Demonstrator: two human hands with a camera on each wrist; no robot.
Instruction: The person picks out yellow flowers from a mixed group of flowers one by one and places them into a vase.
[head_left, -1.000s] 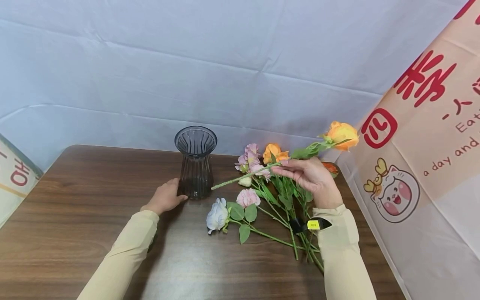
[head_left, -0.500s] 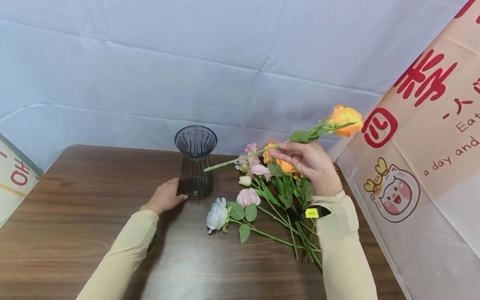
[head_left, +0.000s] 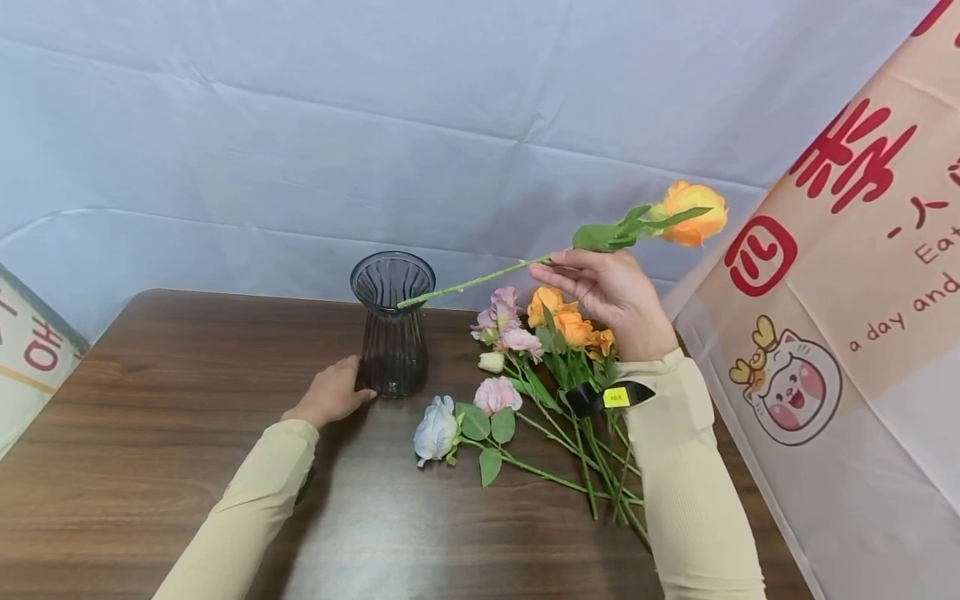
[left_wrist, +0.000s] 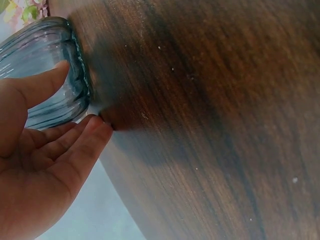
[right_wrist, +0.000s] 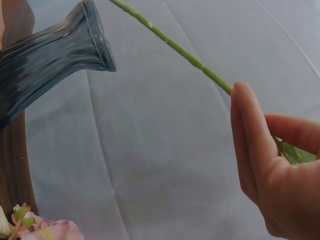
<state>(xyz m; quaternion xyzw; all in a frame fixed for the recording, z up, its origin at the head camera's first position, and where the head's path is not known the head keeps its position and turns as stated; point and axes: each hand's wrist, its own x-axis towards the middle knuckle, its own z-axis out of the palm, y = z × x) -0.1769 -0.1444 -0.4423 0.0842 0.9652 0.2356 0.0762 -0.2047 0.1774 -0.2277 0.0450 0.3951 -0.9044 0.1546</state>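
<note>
A grey ribbed glass vase [head_left: 394, 350] stands upright on the table. My left hand [head_left: 330, 394] holds it low on its left side, with the thumb [left_wrist: 47, 86] on one side and the fingers on the other in the left wrist view. My right hand [head_left: 611, 296] pinches the green stem of a yellow-orange rose [head_left: 690, 213] between thumb and fingers. The bloom points up and to the right. The stem's cut end overlaps the vase's mouth in the head view; in the right wrist view the stem [right_wrist: 175, 46] passes beyond the rim, apart from it.
On the table [head_left: 187, 417], right of the vase, lie a blue rose [head_left: 437, 432], a pink flower [head_left: 497, 395], a white bud [head_left: 491, 362], lilac flowers [head_left: 501, 312] and several orange flowers [head_left: 573, 327], their stems crossing. A pale cloth wall [head_left: 300, 167] hangs behind.
My right hand has risen and moved slightly left with the rose, bringing its stem end up from beside the vase to mouth height. My left hand and the vase have stayed put.
</note>
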